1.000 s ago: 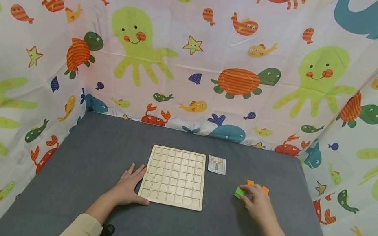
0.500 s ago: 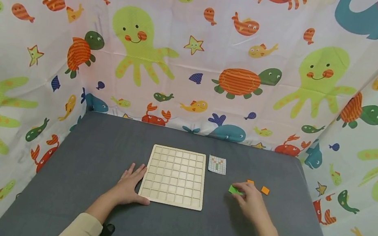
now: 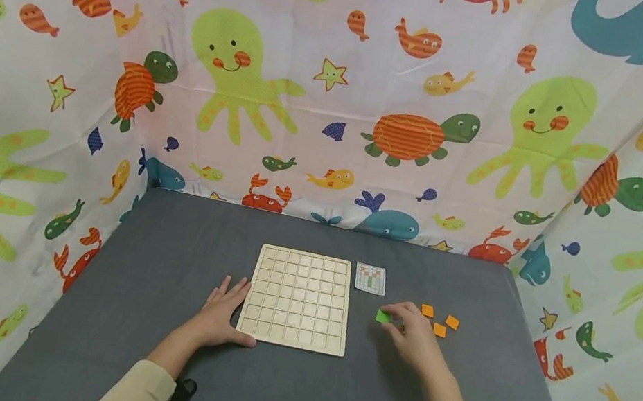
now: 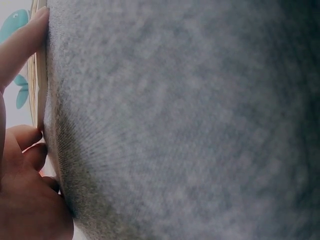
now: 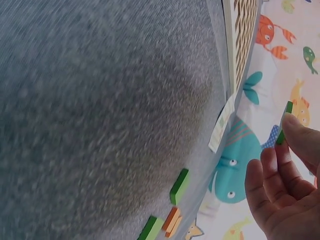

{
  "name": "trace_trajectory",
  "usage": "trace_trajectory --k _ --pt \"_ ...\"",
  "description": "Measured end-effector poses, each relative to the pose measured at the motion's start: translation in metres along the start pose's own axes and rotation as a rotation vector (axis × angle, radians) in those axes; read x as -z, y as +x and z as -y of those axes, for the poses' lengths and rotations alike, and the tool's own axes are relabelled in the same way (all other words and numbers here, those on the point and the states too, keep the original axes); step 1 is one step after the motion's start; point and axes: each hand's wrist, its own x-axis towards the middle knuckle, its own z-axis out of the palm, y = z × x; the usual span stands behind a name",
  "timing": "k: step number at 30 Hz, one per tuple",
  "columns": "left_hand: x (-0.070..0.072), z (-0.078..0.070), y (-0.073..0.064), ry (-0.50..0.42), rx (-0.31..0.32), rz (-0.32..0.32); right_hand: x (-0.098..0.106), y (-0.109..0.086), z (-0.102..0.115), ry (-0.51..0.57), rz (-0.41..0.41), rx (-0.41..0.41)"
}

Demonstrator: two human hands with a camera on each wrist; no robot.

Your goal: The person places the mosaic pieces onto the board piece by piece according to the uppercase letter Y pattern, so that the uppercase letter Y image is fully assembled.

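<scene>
A square wooden grid board [image 3: 298, 300] lies on the grey table. My left hand [image 3: 217, 319] rests at its front left corner, fingers spread along the left side and thumb at the front edge. In the left wrist view the thumb touches the board's rim [image 4: 42, 75]. Between thumb and fingertips, my right hand [image 3: 416, 335] pinches a green tile [image 3: 382, 316], raised above the table in the right wrist view. Orange tiles [image 3: 439, 330] lie beyond that hand. Two more green tiles [image 5: 180, 187] show in the right wrist view, hidden behind the hand in the head view.
A small card [image 3: 371, 278] printed with a coloured grid pattern lies off the board's upper right corner. The grey table [image 3: 290, 399] is bordered at the back and sides by a white curtain [image 3: 320, 130] with sea animals.
My right hand has lifted a green tile from the loose tiles and carried it left toward the board, uncovering the orange tiles. The left hand has stayed in place at the board.
</scene>
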Motion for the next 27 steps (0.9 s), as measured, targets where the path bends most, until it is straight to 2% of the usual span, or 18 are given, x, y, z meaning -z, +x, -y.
trace_trajectory --k 8,19,27 --pt "0.001 -0.002 -0.002 -0.009 -0.002 -0.004 -0.010 0.006 0.007 -0.011 0.038 -0.037" --pt "0.001 -0.003 0.000 -0.007 -0.013 0.002 -0.023 0.004 0.016 0.026 0.024 0.039" --pt "0.001 0.000 -0.001 -0.013 -0.008 -0.003 -0.032 0.010 0.026 0.033 0.054 0.047"
